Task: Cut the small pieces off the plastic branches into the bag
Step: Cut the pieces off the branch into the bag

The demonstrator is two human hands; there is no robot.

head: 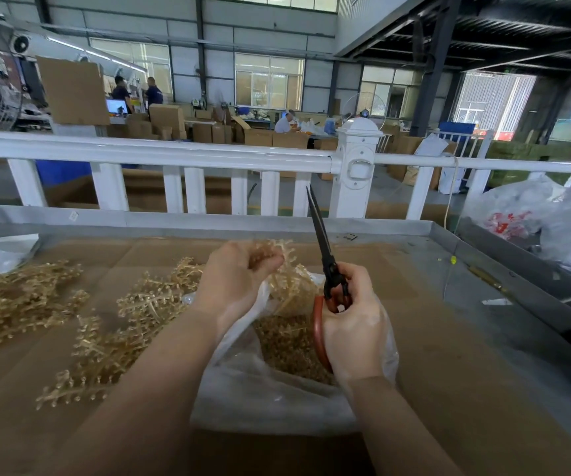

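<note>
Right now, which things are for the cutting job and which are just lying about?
For the job: scissors in right hand, branch in left hand, bag, branch pile.
Lying about: white fence, cardboard boxes, fan.

Scissors (pixel 325 266) handles partly behind fingers (pixel 356 286)

The scissors (pixel 325 255) gripped in the right hand (pixel 354 333) have dark, matt metal blades above the grip and glossy red-orange plastic handle loops inside it. The branch (pixel 289 269) pinched by the left hand (pixel 234 283) is translucent gold plastic, knobbly and faintly shiny. Below both hands, the bag (pixel 260 396) is thin, cloudy, wrinkled plastic film. Under it lies matt brown cardboard (pixel 432 355), edged by a dull grey metal tray rim (pixel 208 221).
</note>
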